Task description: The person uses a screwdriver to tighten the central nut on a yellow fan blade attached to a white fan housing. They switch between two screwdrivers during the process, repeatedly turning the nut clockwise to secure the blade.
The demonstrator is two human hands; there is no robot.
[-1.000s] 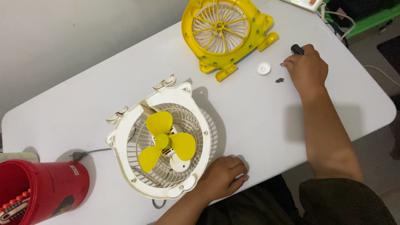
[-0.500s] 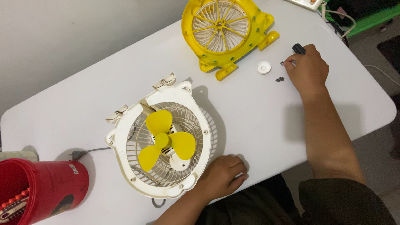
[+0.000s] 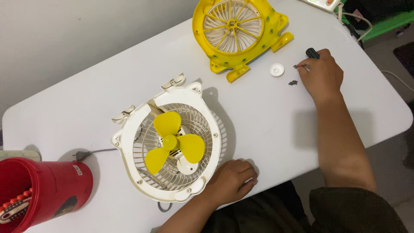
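A white fan housing [image 3: 172, 142] with a yellow three-blade propeller [image 3: 172, 143] lies flat on the white table [image 3: 258, 112]. My left hand [image 3: 230, 181] rests at its lower right rim, fingers curled against the table. My right hand [image 3: 321, 75] is out at the right, closed around a black-handled tool [image 3: 312, 52], with fingertips pinching at small dark screws [image 3: 293, 82]. A small white round cap [image 3: 277, 69] lies just left of that hand. The yellow fan grille cover [image 3: 237, 30] lies at the back.
A red bucket [image 3: 39, 192] holding tools lies at the front left corner. A grey cord [image 3: 97, 152] runs from the fan toward it. A white power strip [image 3: 321, 3] and cable sit at the far right corner. Table edges are close at right and front.
Nothing has visibly changed; both hands stay in the same places.
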